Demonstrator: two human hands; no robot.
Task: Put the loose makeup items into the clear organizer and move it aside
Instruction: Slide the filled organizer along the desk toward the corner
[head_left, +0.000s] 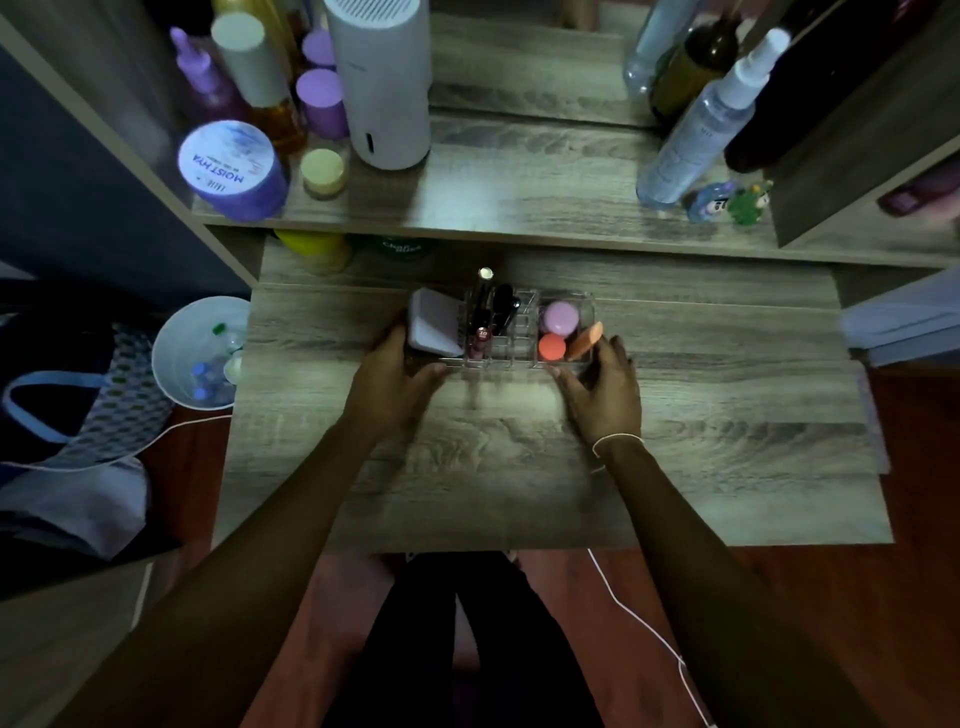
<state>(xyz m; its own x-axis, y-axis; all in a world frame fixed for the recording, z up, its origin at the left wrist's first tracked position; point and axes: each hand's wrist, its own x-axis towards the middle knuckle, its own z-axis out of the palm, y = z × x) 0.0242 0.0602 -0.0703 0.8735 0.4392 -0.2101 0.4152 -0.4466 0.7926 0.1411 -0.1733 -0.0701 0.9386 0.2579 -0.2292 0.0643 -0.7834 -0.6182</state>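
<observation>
The clear organizer (511, 358) stands on the wooden desk top (519, 457), a little behind its middle. Inside it I see a white compact (434, 322) at the left, dark tubes and a lipstick (480, 340) in the middle slots, and a pink jar (560, 317), a coral jar (551, 347) and an orange sponge (584, 340) at the right. My left hand (392, 379) grips the organizer's left end. My right hand (602, 387) grips its right end.
A raised shelf behind holds a purple jar (231, 169), bottles, a white cylinder (384, 83), spray bottles (701, 130) and two small figures (727, 202). A white bin (200, 353) and a bag (67, 395) sit on the floor at the left. A white cable (639, 618) trails below.
</observation>
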